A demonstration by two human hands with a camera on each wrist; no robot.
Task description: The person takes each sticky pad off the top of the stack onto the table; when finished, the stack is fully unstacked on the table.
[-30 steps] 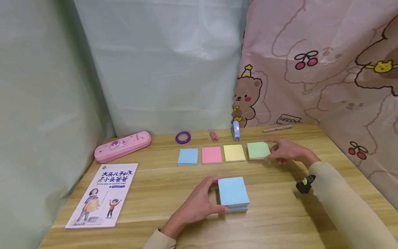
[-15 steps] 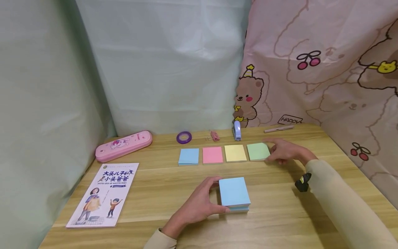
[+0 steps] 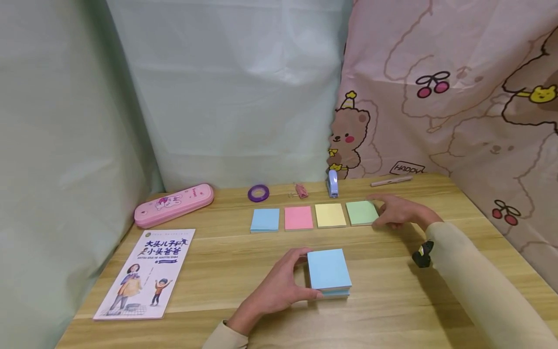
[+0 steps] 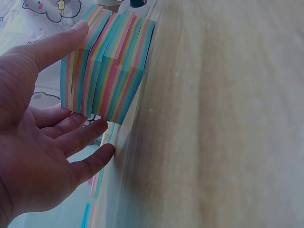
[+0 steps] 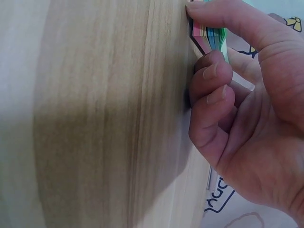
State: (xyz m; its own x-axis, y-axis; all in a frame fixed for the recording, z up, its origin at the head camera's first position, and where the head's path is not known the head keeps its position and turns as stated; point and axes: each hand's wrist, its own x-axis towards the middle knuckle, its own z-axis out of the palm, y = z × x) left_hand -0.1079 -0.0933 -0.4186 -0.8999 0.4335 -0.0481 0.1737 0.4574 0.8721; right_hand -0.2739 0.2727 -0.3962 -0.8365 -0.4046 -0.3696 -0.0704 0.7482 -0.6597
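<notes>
A child's study desk (image 3: 244,271) with pencil case (image 3: 173,204), storybook (image 3: 144,272)

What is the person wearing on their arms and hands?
Both arms have long cream sleeves. The left hand and right hand are bare: no gloves or rings show. A small black device with a yellowish mark sits at the right wrist.

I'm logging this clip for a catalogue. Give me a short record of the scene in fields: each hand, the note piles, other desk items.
left hand: grips the thick block of notes, blue sheet on top
right hand: fingers at the right edge of the green pile
row of piles: blue pile, pink pile, yellow pile, then green
other items: pencil case, book, tape roll, stapler, pen
surface: wooden desk
</notes>
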